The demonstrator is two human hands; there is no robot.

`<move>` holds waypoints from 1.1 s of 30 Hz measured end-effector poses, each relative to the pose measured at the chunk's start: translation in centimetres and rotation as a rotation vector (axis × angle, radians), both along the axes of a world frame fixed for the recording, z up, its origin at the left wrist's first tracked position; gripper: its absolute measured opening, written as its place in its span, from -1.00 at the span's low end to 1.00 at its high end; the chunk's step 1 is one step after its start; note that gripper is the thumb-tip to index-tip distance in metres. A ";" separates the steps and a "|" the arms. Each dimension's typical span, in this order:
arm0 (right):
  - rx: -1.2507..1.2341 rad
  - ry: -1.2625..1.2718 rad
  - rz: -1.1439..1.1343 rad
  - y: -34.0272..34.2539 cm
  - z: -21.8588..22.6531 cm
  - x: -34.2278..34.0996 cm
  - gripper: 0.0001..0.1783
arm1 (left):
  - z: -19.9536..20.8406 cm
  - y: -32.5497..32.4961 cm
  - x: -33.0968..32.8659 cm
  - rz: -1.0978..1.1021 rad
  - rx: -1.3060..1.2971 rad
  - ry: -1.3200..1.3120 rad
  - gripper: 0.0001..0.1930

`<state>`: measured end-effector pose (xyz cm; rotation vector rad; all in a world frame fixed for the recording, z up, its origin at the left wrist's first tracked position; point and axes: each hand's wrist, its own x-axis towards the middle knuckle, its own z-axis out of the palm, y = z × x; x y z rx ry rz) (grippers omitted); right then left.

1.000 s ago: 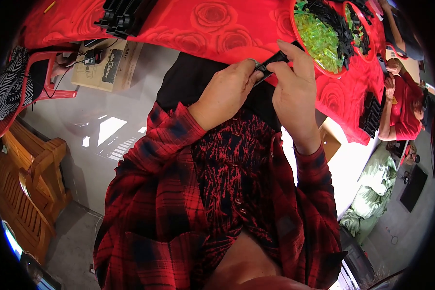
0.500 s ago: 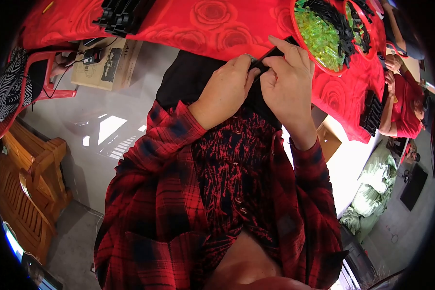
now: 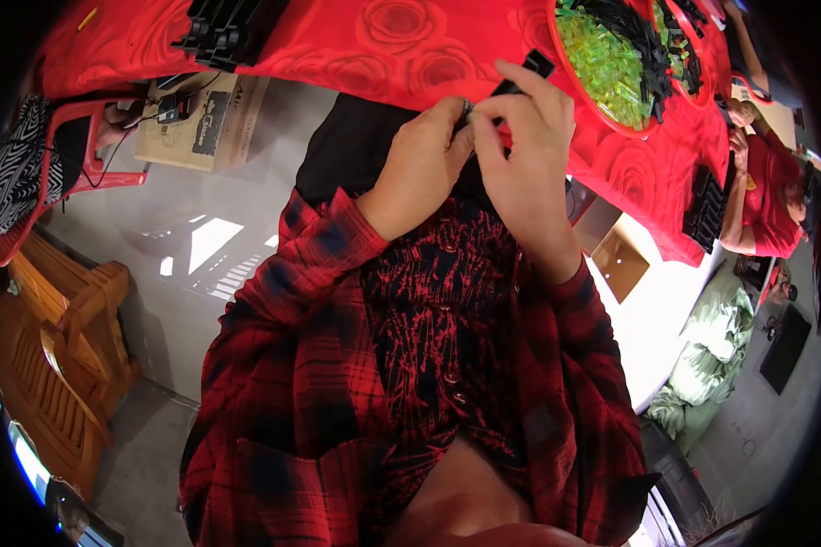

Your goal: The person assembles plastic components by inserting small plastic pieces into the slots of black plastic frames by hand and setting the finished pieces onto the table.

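A red cloth (image 3: 401, 27) printed with roses covers the counter (image 3: 337, 73), a small yellow stick (image 3: 87, 19) near its far left end; below, at left, a cardboard box (image 3: 184, 144) stands on the grey floor (image 3: 160, 328), a black device (image 3: 172, 108) and its cord at the top; farther left come a red chair (image 3: 67, 114), zebra-striped fabric (image 3: 14, 173) against it, and, nearer, a slatted wooden seat (image 3: 50, 374); sunlight (image 3: 212, 239) patches the floor; at right, a person in a red top (image 3: 774, 205) is beside the counter, another in dark clothing (image 3: 775, 77) beyond; pale green sacks (image 3: 716, 337) lie heaped near a dark flat panel (image 3: 784, 351).
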<state>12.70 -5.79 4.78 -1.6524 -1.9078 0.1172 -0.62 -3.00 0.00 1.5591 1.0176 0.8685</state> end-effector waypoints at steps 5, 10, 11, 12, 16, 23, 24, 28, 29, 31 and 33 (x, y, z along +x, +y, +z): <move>0.161 0.213 -0.105 0.4 -0.6 0.1 -0.91 | -0.3 0.3 0.1 0.045 0.013 0.037 -0.77; 0.080 -0.031 -0.087 0.0 -0.3 0.2 -0.89 | -0.1 0.2 0.0 0.048 0.076 0.072 -0.78; 0.058 -0.099 -0.085 0.0 -0.4 0.3 -0.89 | -0.2 0.2 0.0 0.055 0.136 0.068 -0.79; 0.058 -0.099 -0.086 0.0 -0.4 0.2 -0.89 | -0.3 0.2 0.1 0.054 0.136 0.068 -0.79; -0.004 -0.233 -0.097 0.0 -0.3 0.0 -0.88 | -0.6 -0.1 0.1 0.063 0.130 0.047 -0.80; 0.016 -0.093 -0.110 0.1 -0.6 -0.1 -0.88 | -0.5 -0.1 0.0 0.058 0.043 0.059 -0.81; 0.016 -0.093 -0.110 0.2 -0.6 -0.1 -0.88 | -0.5 -0.1 0.0 0.058 0.044 0.059 -0.81; 0.087 -0.053 -0.110 0.3 -0.7 0.0 -0.89 | -0.2 0.0 0.0 0.064 -0.008 -0.023 -0.80; 0.107 -0.055 -0.110 0.3 -0.8 0.0 -0.89 | -0.1 0.0 0.1 0.068 -0.013 -0.056 -0.80; 0.117 -0.068 -0.112 0.3 -0.8 -0.1 -0.89 | -0.4 0.0 0.2 0.074 -0.031 -0.080 -0.81; 0.126 -0.081 -0.115 0.2 -0.8 -0.4 -0.88 | -1.1 -0.1 0.3 0.080 -0.050 -0.106 -0.82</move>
